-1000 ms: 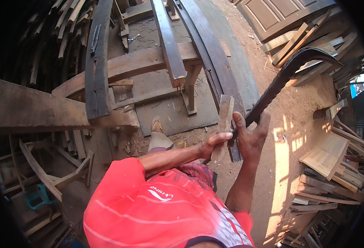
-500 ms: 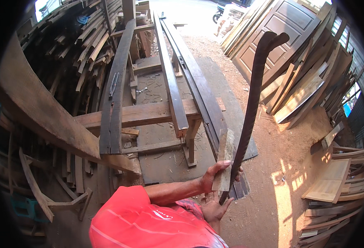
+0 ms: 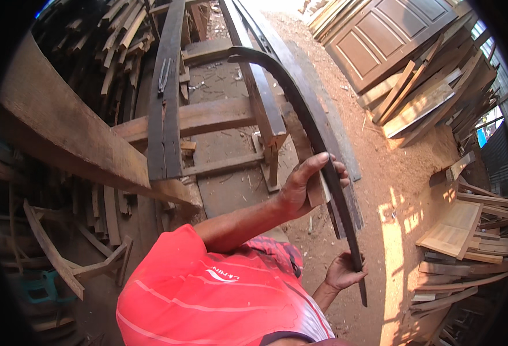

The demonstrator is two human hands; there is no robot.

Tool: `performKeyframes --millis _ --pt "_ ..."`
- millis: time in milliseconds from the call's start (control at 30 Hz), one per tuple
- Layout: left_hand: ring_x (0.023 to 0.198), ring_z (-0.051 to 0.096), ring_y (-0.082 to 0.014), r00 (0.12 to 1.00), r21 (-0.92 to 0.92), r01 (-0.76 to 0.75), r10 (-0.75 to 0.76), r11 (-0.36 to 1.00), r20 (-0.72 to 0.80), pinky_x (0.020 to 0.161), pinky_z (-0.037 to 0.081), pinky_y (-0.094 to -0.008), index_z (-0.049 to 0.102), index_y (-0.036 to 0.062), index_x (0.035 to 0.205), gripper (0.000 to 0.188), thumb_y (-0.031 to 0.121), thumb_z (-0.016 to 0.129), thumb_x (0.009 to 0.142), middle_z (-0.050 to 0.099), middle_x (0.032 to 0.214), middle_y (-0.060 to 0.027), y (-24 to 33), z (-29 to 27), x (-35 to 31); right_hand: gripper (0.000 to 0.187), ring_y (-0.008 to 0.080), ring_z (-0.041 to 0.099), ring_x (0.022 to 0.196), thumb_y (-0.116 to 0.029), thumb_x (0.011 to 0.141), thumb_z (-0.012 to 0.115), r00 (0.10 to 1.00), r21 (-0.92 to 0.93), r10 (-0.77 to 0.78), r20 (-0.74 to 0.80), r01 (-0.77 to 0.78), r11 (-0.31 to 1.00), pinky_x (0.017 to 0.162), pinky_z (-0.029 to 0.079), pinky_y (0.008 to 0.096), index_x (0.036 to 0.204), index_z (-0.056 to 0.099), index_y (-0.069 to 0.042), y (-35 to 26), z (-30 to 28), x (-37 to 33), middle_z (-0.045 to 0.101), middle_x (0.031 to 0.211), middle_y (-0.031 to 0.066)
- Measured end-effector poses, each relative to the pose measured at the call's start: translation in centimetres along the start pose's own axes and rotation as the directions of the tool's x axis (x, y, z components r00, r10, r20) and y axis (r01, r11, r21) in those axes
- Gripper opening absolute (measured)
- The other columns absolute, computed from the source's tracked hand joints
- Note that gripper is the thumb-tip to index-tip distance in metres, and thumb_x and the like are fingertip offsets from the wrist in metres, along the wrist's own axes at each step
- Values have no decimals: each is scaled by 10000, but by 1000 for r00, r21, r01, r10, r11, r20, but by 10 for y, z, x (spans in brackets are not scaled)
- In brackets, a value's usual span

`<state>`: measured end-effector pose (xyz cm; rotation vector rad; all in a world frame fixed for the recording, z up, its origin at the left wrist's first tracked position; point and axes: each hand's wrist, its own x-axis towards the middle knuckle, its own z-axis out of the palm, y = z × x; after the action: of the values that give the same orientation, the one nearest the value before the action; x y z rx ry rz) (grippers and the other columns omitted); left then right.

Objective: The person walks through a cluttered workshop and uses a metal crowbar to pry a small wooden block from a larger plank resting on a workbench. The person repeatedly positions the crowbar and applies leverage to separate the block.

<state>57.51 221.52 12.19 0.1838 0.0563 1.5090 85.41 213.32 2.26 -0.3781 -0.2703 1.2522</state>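
Note:
My left hand (image 3: 311,181) is closed round the middle of a long dark crowbar (image 3: 307,109), its thumb laid across the near side. A short wooden block (image 3: 297,135) is pinched in the same hand alongside the bar. Lower down, my right hand (image 3: 346,272) has its fingers curled round the bar near its straight bottom end. The bar slants up and leftward, its hooked, claw-like tip hanging over the narrow dark beam (image 3: 262,95). Behind the bar, a second long dark beam (image 3: 343,135) is partly hidden.
A wide dark plank (image 3: 164,124) with a slim metal tool (image 3: 164,75) on it rests on a wooden trestle (image 3: 207,118). Stacked timber (image 3: 124,34) fills the left. A brown panelled door (image 3: 381,40) and boards lean at right. A teal stool (image 3: 41,287) stands lower left.
The crowbar has swung from nearly upright to leaning leftward, its hooked tip now over the beams. Both hands moved with it, the right one farther from the left. The view has shifted too.

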Motion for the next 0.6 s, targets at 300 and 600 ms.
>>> performKeyframes --millis 300,600 --pt "1017 716 -295 993 -197 101 -88 975 72 998 567 -435 674 16 1069 490 494 604 989 715 1058 -142 -49 58 -2 359 162 562 869 -390 930 736 835 128 -228 500 189 974 1099 384 386 908 566 -75 -73 165 -2 528 854 26" --pt "875 655 -177 956 858 266 -231 438 -179 786 558 -364 551 45 1184 556 470 755 889 644 938 -66 -48 -33 -21 323 91 341 603 -229 954 598 694 88 -394 602 432 897 736 351 267 681 460 -127 -144 184 33 318 578 -34"
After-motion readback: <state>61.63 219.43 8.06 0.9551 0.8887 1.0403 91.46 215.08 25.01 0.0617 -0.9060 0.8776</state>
